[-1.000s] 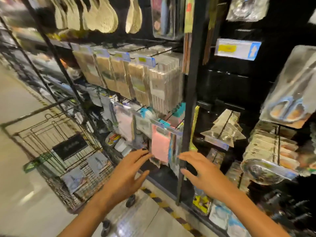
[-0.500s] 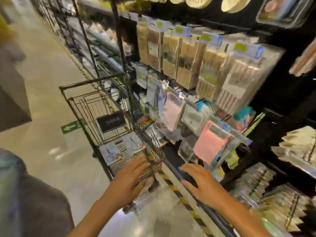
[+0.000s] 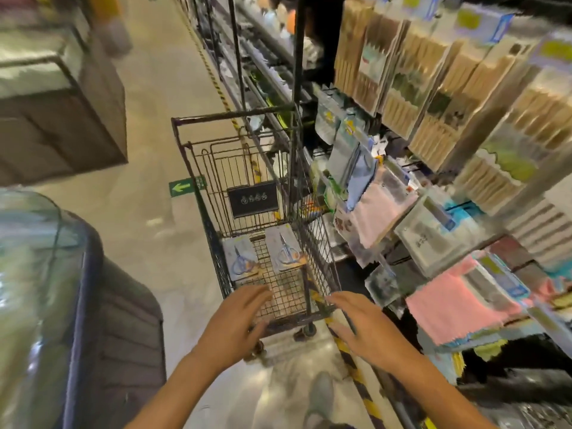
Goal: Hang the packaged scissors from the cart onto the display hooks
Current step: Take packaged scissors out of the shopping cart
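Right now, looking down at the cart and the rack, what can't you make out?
- Head view: print on the two scissors packs in the cart is too small to read.
- The display hooks themselves are hidden behind hanging packets.
- Price tags are smeared by motion blur.
- Left hand and right hand cover the cart's near rim.
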Action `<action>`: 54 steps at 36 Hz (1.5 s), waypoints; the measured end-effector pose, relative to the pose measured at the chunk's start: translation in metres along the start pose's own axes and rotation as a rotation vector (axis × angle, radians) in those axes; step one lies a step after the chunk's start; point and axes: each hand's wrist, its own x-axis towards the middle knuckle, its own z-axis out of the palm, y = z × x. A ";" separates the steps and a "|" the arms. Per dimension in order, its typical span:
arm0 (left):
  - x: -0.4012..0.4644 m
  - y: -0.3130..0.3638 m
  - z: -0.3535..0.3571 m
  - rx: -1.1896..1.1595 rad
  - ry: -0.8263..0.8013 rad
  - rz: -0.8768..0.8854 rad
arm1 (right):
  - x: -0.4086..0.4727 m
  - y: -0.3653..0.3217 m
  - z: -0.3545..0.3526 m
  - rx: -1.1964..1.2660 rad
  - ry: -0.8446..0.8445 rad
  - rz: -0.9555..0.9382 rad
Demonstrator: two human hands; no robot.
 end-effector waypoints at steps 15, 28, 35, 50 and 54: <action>0.065 -0.026 0.016 0.034 -0.036 -0.275 | 0.125 0.052 -0.016 0.033 -0.170 -0.061; 0.138 -0.119 0.033 -0.180 0.016 -0.199 | 0.218 0.038 0.011 0.029 -0.205 0.128; 0.170 -0.174 0.060 -0.185 -0.109 -0.261 | 0.266 0.037 0.025 -0.082 -0.278 0.174; 0.239 -0.239 0.179 -0.227 -0.284 -0.474 | 0.396 0.128 0.143 0.104 -0.337 0.345; 0.255 -0.246 0.208 -0.256 -0.329 -0.554 | 0.422 0.156 0.182 0.223 -0.304 0.377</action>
